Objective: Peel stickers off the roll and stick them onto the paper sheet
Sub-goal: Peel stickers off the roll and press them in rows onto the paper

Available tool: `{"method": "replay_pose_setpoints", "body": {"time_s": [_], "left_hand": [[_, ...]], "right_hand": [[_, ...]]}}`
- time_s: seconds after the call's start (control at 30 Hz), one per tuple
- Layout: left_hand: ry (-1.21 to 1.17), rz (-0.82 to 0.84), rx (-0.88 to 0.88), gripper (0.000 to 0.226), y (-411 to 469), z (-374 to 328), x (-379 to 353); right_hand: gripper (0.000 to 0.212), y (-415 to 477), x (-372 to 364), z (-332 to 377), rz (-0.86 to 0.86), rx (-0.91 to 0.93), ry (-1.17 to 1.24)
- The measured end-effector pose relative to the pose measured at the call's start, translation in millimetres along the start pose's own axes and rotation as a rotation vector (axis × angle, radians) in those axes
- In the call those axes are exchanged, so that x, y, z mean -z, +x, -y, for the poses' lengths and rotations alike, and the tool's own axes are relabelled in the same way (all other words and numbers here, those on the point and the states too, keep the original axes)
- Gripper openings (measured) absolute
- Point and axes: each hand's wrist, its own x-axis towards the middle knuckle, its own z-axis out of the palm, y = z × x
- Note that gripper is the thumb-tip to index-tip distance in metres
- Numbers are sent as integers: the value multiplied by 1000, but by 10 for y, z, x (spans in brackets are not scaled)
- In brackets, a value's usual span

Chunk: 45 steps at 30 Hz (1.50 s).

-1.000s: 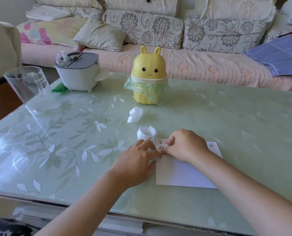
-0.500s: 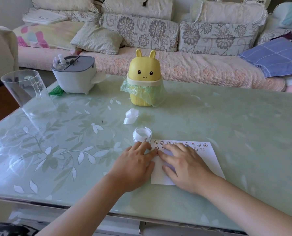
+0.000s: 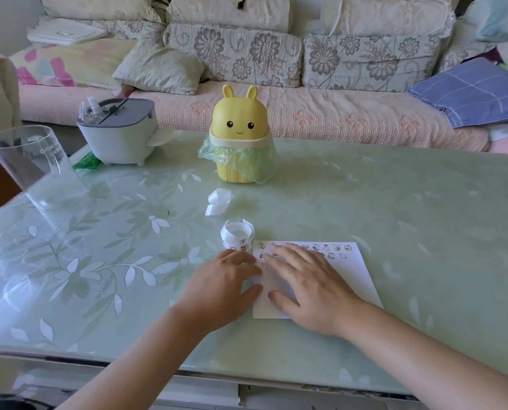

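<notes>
Right hand (image 3: pixel 309 287) had changed over the last second: earlier it was bunched at the 11 o'clock corner of the paper sheet (image 3: pixel 357 279); now it lay flat across the sheet's left half. Left hand (image 3: pixel 221 288) had barely shifted and sat at the sheet's 9 o'clock edge. Step in hand was judged to be smoothing down a just-placed sticker. To do it well: press with flat pads from the sticker's middle outward so no corner lifts, keep the left hand pinning the edge so the sheet does not skate on the glossy table (image 3: pixel 394 202), and avoid dragging across the placed stickers (image 3: pixel 331 250) along the 12 o'clock edge. Right fingers (image 3: pixel 279 255) were straight and fanned apart, palm down on the sheet, gripping nothing. Left fingers (image 3: pixel 239 257) were loosely bent and close together, thumb touching the sheet's edge; nothing seen held, though the tips were blurred. Sticker roll (image 3: pixel 237 238) stood on the table just off the sheet's 11 o'clock corner, just beyond the left fingertips. Spent backing strip (image 3: pixel 218 201) lay at 12 o'clock from the roll.
</notes>
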Motion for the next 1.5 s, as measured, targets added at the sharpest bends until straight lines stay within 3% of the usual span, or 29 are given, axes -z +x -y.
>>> {"method": "replay_pose_setpoints", "body": {"time_s": [0.17,0.47,0.57,0.67,0.77,0.83,1.0,1.17,1.37,1.5], "left_hand": [[-22,-43,28,39,11,-6,4],[-60,7,33,28,48,5,26],[-99,-4,18,24,77,42,64],[-102,-157,11,21,160,93,167],[-60,-282,20,24,267,177,281],[-23,-276,24,29,318,249,295],[69,-116,107,43,327,333,245],[111,-95,164,26,329,348,261],[-114,-79,280,12,308,349,301],[-382,-30,413,11,320,297,335]], "right_hand": [[80,19,-44,32,196,62,-20],[101,34,24,-5,190,-71,-65],[78,118,96,55,61,-100,27],[51,288,154,63,-89,-124,57],[36,466,221,97,-139,-201,161],[31,550,252,118,-129,-246,218],[25,679,243,162,-121,-323,280],[27,742,219,195,-91,-384,345],[16,809,180,175,-103,-467,477],[30,861,234,239,-123,-552,812]]}}
